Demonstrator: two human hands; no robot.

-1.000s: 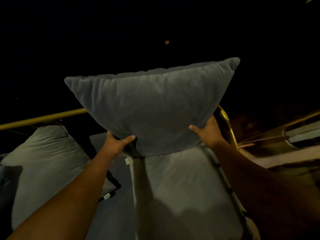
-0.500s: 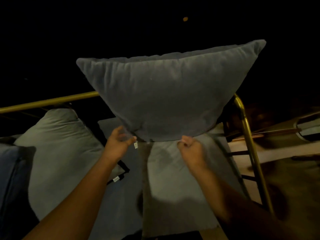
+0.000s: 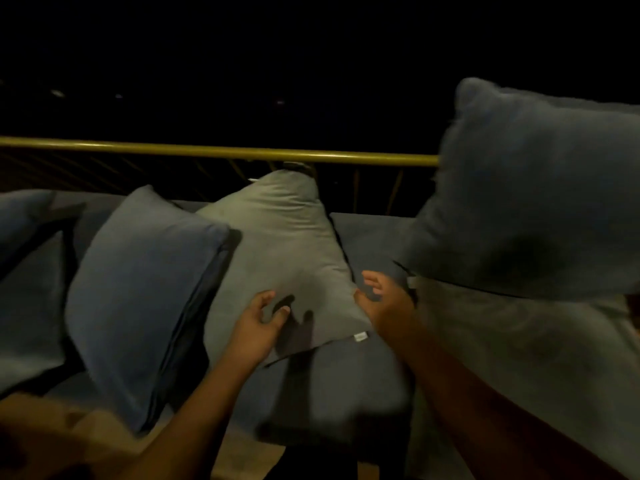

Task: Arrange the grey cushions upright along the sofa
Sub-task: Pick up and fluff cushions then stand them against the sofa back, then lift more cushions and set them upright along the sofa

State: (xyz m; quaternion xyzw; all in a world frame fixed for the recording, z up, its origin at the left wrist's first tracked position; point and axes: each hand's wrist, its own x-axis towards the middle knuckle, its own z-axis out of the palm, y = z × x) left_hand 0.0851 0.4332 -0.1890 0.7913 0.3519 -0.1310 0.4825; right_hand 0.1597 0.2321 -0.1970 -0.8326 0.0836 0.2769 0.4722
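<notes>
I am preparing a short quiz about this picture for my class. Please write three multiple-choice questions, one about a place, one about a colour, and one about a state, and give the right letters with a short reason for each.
1. Where is the slumped middle cushion?
A. Between the two hands
B. On the floor
C. On top of the rail

2. What colour is the rail behind the sofa?
A. White
B. Gold
C. Red

3. What state are the hands in?
A. Both closed on a cushion
B. Both open, gripping nothing
C. One holding a cup

Answers:
1. A, the left hand and right hand flank its lower part.
2. B, the bar shines yellow-gold against the dark.
3. B, the fingers are spread and hold nothing; the right cushion stands untouched.
</notes>
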